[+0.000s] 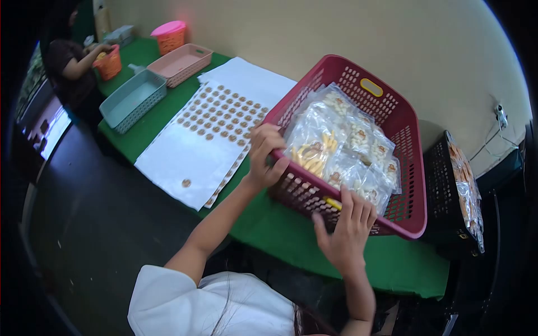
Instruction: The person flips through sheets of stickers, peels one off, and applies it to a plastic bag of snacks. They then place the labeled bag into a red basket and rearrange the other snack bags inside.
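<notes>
A maroon plastic laundry-style basket (412, 162) with perforated sides and yellow handle inserts is on the green-covered table. Clear plastic packets (314, 148) of pale and yellow snack pieces with round brown stickers fill part of it. My left hand (265, 157) grips the basket's rim near its left corner, fingers over the edge and thumb on the near side. On the near long side, my right hand (348, 228) hooks its fingers over the rim beside the yellow insert, thumb outside.
Sheets of round brown stickers (224, 115) lie left of the basket. Beyond are a teal tray (131, 101), a pink tray (182, 64) and an orange basket with pink lid (169, 37). Another person (70, 61) handles an orange basket. A black crate (443, 185) of packets stands right.
</notes>
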{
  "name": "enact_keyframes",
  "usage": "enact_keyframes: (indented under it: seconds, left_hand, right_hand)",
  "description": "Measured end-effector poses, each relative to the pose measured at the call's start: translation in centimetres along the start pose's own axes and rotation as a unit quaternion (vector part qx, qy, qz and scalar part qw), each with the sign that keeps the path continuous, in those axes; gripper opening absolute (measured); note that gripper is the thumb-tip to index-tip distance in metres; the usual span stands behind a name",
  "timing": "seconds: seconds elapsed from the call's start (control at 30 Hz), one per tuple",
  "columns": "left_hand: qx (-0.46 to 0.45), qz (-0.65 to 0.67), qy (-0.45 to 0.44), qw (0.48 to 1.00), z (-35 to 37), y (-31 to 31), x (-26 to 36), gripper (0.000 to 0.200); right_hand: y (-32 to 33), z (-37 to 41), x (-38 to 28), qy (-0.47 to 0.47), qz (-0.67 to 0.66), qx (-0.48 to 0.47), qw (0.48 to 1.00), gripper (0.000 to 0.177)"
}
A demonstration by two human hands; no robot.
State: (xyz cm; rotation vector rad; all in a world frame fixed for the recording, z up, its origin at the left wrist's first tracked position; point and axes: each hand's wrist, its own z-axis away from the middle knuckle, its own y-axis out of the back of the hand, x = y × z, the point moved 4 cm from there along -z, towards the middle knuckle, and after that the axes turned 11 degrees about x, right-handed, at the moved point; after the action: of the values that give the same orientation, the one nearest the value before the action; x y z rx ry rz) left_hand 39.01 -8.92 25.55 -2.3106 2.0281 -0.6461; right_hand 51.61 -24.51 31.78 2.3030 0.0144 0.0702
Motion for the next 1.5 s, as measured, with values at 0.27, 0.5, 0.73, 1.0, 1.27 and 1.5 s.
enact_keyframes:
  seconds: [0.27, 0.5, 0.73, 1.0, 1.27, 1.5]
  left_hand:
    - [-0.057, -0.008, -0.002, 0.998, -0.7, 0.6, 0.7, 0.023]
    - [-0.070, -0.015, -0.007, 0.997, -0.6, 0.7, 0.7, 0.025]
    - [-0.194, 0.007, 0.045, 0.980, -1.7, 2.6, 1.6, 0.036]
    - [-0.294, -0.228, 0.229, 0.899, 8.0, 23.4, -11.6, 0.037]
    - [-0.410, -0.371, 0.199, 0.809, 11.2, 35.3, -18.5, 0.038]
    - [-0.364, -0.369, 0.207, 0.830, 10.5, 35.4, -17.9, 0.039]
  right_hand:
    - [-1.8, 1.4, 0.1, -0.019, 0.034, 0.195, 0.980, 0.044]
    - [-2.2, 1.4, -0.3, -0.044, 0.035, 0.237, 0.970, 0.038]
    - [-3.7, 1.1, -0.7, -0.077, 0.058, 0.352, 0.931, 0.028]
    - [-4.6, 0.6, -1.5, -0.116, 0.097, 0.421, 0.895, 0.023]
    - [-5.0, 0.2, -2.2, -0.149, 0.134, 0.426, 0.882, 0.024]
    - [-4.4, -0.9, -5.5, -0.305, 0.021, 0.414, 0.857, 0.020]
